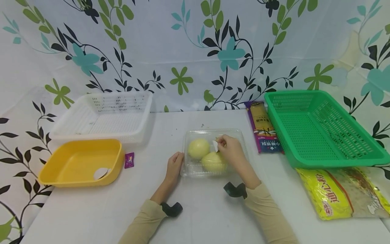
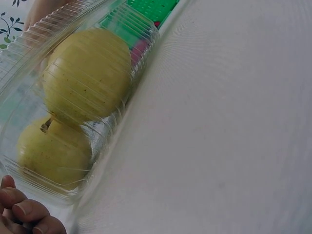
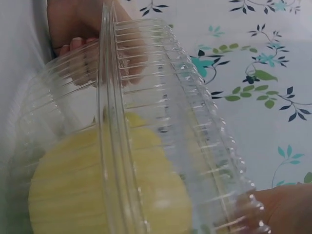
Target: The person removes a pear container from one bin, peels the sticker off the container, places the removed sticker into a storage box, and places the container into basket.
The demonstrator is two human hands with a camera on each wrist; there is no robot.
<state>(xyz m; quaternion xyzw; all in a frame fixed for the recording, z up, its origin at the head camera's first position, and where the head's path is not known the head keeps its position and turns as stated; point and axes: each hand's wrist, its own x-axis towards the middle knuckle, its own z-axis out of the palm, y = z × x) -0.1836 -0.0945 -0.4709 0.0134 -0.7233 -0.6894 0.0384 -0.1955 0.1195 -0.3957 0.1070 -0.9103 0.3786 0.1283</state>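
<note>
A clear plastic clamshell box lies on the white table at the middle of the scene, holding two yellow-green round fruits, one at its left and one nearer and to the right. The left hand rests against the box's near-left edge, fingers curled at the rim. The right hand lies on top of the box, its fingers bent and pinching a small white label on the lid. Left of the box sit a yellow tub and, farther back, a white basket. To the right lie a pasta packet, a green basket and a yellow bag.
</note>
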